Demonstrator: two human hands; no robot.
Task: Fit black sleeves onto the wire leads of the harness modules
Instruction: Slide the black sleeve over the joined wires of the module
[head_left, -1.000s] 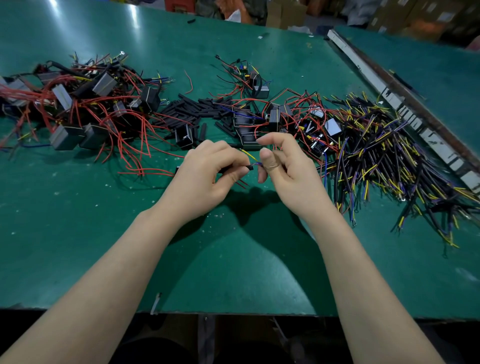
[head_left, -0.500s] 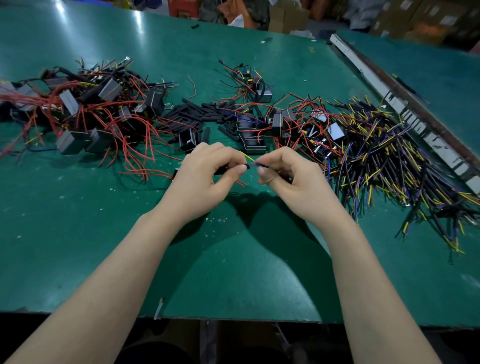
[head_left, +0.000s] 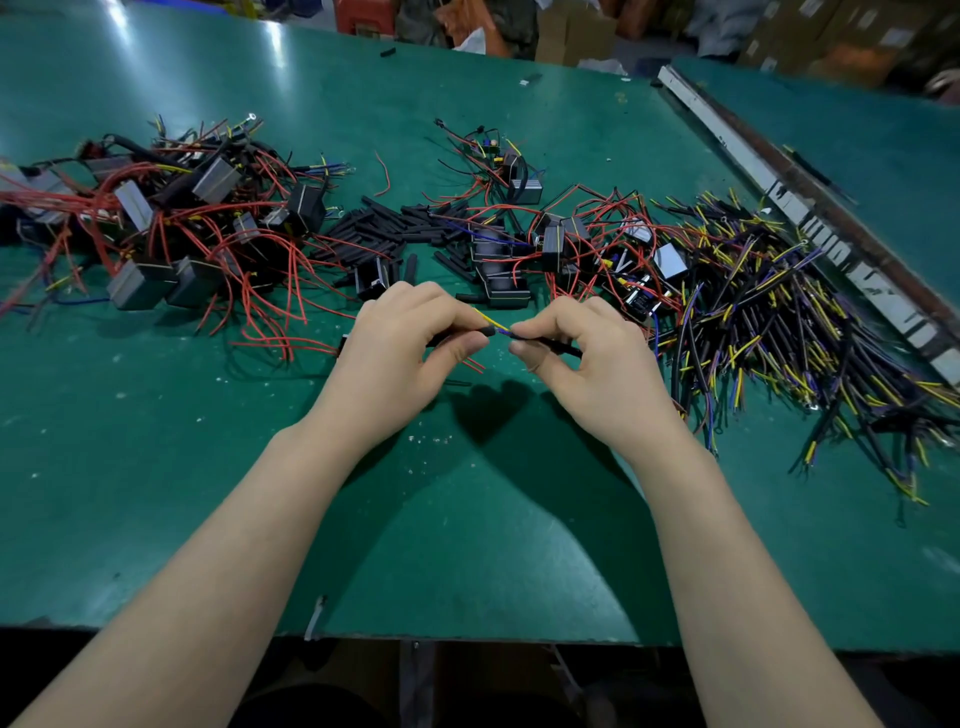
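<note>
1. Left hand (head_left: 410, 348) pinched a black sleeve (head_left: 480, 331) over the green desk (head_left: 467, 545); right hand (head_left: 582, 364) pinched the yellow and blue wire leads (head_left: 503, 329) and a dark sleeved stretch behind them.
2. Lead tips met the sleeve mouth; a slight misalignment could have splayed them, one strand catching outside.
3. Farther off lay loose black sleeves (head_left: 384, 228) and unsleeved harness modules (head_left: 550, 239); red leads could have snagged.

I work in an assembly workshop: my green-matted workbench (head_left: 156, 467) holds heaps of red-wired black harness modules (head_left: 171, 234), with stacked brown cardboard cartons (head_left: 571, 31) behind.
</note>
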